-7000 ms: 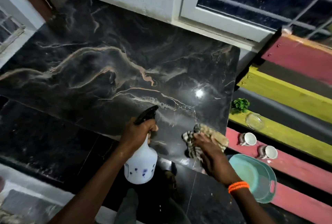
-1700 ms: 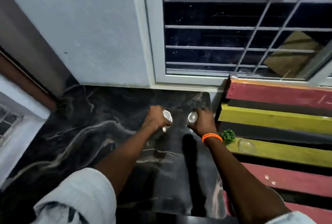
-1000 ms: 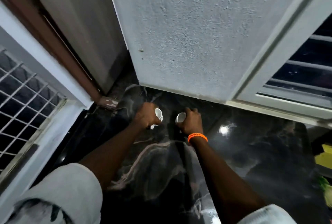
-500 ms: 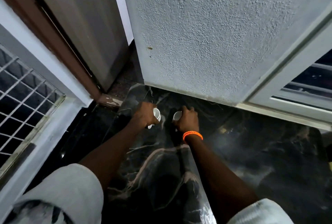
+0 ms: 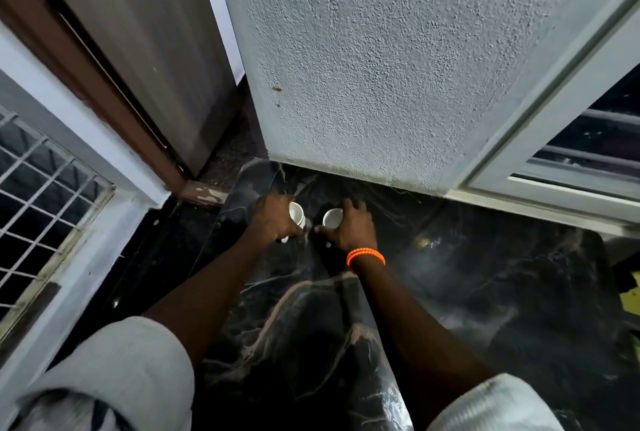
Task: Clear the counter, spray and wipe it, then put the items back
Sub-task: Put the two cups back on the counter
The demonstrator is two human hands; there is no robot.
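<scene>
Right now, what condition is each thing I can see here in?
Left hand: closed around a white cup.
Right hand: closed around the other white cup.
Left cup: held, mouth tilted toward the camera, looks empty.
Right cup: held, tilted, looks empty.
Counter: dark marble, glossy, bare apart from the cups.
Orange bracelet: on the right wrist.

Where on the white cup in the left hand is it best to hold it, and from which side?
Hold the left cup around its body from the outer left side, as the left hand does: it looks tilted, mouth toward the other cup.
</scene>
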